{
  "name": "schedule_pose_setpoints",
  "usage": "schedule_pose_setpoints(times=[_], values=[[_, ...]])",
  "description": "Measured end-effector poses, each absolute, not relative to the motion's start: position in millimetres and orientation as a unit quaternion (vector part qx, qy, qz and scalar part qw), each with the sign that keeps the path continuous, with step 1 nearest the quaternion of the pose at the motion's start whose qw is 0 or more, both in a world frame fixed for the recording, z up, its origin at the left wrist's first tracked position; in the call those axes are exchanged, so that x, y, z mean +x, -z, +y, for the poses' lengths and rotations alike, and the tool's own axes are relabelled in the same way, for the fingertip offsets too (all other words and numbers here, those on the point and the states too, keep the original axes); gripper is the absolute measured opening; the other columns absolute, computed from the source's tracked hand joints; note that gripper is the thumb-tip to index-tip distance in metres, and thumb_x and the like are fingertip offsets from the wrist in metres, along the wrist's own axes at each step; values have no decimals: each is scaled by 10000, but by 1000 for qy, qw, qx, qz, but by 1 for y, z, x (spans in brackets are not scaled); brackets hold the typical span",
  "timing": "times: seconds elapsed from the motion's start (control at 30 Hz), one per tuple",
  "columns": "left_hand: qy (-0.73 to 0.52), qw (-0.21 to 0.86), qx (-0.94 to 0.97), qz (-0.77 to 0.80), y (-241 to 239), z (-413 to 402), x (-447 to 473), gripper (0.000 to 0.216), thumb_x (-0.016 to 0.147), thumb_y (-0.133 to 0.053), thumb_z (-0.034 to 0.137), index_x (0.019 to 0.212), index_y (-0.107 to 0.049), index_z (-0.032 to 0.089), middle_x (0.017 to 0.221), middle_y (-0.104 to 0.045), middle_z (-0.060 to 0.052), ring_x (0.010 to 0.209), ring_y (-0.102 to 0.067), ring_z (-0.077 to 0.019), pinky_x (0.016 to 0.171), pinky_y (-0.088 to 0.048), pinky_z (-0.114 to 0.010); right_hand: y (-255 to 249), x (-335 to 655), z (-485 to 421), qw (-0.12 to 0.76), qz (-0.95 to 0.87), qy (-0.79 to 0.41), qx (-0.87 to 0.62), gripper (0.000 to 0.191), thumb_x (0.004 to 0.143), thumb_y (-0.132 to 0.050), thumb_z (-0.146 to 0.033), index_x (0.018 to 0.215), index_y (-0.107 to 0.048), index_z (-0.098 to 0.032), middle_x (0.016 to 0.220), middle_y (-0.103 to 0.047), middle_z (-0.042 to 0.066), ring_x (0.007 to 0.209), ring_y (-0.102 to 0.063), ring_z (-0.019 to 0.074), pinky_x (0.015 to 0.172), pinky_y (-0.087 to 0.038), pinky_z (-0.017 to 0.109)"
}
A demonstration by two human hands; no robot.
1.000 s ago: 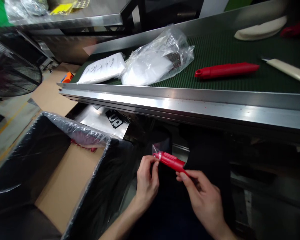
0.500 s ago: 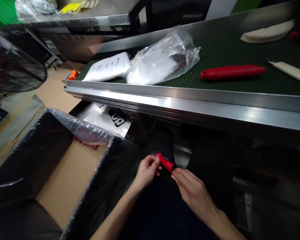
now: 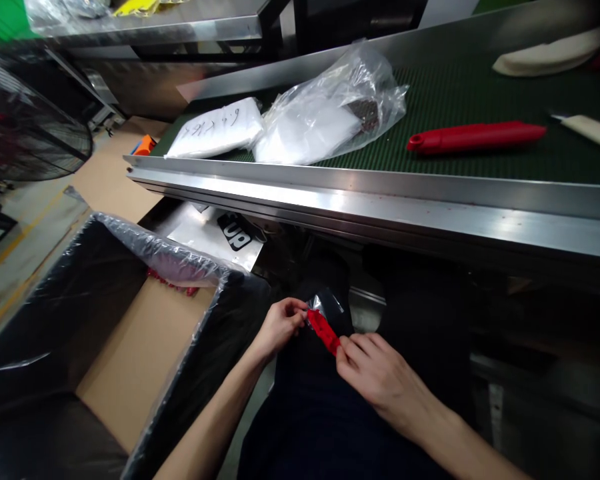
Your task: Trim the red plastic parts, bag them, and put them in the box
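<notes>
Below the conveyor's edge, over my lap, my two hands meet on a small red plastic part (image 3: 323,331). My left hand (image 3: 279,323) is closed, pinching a small clear plastic bag (image 3: 325,303) at the part's upper end. My right hand (image 3: 375,372) is closed on the part's lower end. The part's upper tip lies in the mouth of the bag. A longer red handle-shaped part (image 3: 475,137) lies on the green conveyor belt (image 3: 460,100), out of reach of both hands.
A cardboard box (image 3: 130,360) lined with dark plastic film stands at my left. On the belt lie a clear bag of white items (image 3: 325,113), a white packet with writing (image 3: 215,130) and cream-coloured parts (image 3: 550,53). A steel rail (image 3: 380,207) edges the conveyor. A fan guard (image 3: 25,127) stands far left.
Less of the red part shows between my hands than before. Both hands have shifted slightly left and the clear bag now stands open above the part.
</notes>
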State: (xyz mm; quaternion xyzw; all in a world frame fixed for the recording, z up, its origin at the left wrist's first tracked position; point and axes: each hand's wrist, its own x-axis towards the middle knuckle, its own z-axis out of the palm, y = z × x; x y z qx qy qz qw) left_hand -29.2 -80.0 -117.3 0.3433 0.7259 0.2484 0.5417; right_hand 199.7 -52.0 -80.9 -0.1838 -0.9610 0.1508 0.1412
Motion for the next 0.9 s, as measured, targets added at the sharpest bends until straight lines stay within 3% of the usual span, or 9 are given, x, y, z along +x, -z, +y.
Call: schedule_pose_setpoints(times=[0.17,0.4,0.57,0.7,0.8,0.9], values=[[-216,473,442,731,110,-79,-31,133,885,-612,266,867,-627,135,801,-603,-11,720,-561,-142,705,-477,-305,78,201,-53,129,-975,-98,-154,285,826,-433,-2,1011,-630,-94,1028,-638,146,920,-591,247,824,-462,415],[-222,421,520,710,96,-76,-27,69,859,-534,152,831,-597,157,832,-535,-6,740,-526,-144,698,-422,-285,76,199,-51,121,-984,-71,-107,255,821,-445,-29,969,-631,-120,1021,-646,133,911,-592,254,831,-452,427],[-248,395,539,701,80,-85,-7,127,912,-465,212,843,-571,197,857,-524,-20,750,-516,-151,706,-401,-274,72,198,-43,136,-978,-90,-128,264,833,-422,-29,968,-633,-111,932,-644,124,822,-583,232,771,-439,414],[-296,378,503,719,70,-94,11,135,943,-452,239,875,-561,198,877,-568,-27,781,-543,-154,732,-415,-265,74,196,-48,202,-942,-143,-227,231,864,-446,-19,967,-633,-107,831,-635,76,748,-573,176,690,-416,338],[-337,372,464,730,61,-96,21,150,962,-425,236,889,-549,192,839,-589,-20,748,-549,-143,700,-430,-243,76,194,-57,272,-904,-178,-277,193,870,-500,-14,1005,-622,-80,920,-661,98,825,-587,162,727,-428,312],[-359,379,470,712,48,-92,20,139,957,-447,230,882,-558,195,846,-593,-17,757,-552,-138,705,-437,-231,74,195,-60,291,-899,-189,-268,265,903,-430,-13,1074,-623,-73,1009,-671,122,919,-587,188,776,-435,334]])
